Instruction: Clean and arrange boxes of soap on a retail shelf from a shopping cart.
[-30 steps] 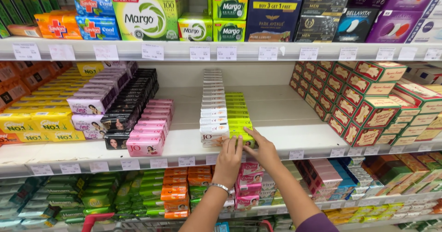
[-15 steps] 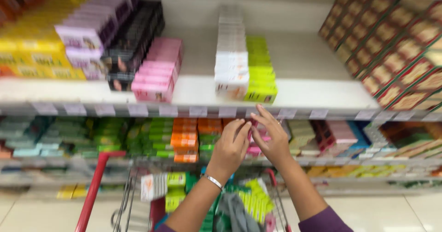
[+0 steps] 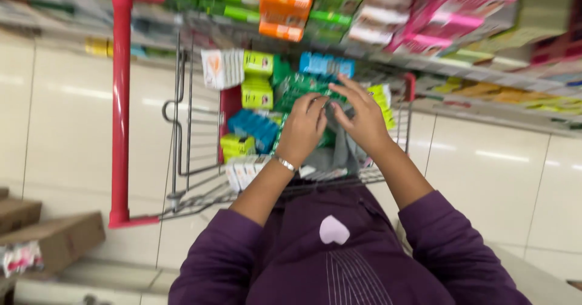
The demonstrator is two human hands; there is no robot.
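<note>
Looking straight down: both bare hands are over the wire shopping trolley with red plastic handle and trim [image 3: 120, 108], which stands on a pale glossy tiled floor [image 3: 497, 178]. Left hand [image 3: 301, 130], a thin silver bangle at the wrist, is curled with fingertips bent inward; right hand [image 3: 362, 116] has fingers loosely spread, tips pointing toward the left. The two nearly touch above the basket. Motion blur hides whether anything small is pinched between them; cannot tell. Directly beneath the hands lie green foil-like packets [image 3: 297, 90] and a soft grey cloth or bag [image 3: 339, 150]; the left fingertips appear nearest the green packets. Around these in the basket: yellow-green small cartons [image 3: 257, 78], blue wrapped packs [image 3: 254, 126], a blue pack further up [image 3: 324, 66], and white flat cartons [image 3: 221, 69]. Handling judgement: the small cartons look light, stiff-walled and easily dented at corners, best taken across the two broad faces; the green wrapped packets look light, glossy and probably slippery, so a grip by the long edges would serve better than by the wrapper ends. Shelves of orange, green and pink boxed goods [image 3: 285, 8] run along the top of the view, blurred. Brown cardboard boxes [image 3: 51, 238] sit on the floor at lower left. Purple long-sleeved garment [image 3: 339, 262] fills the foreground.
</note>
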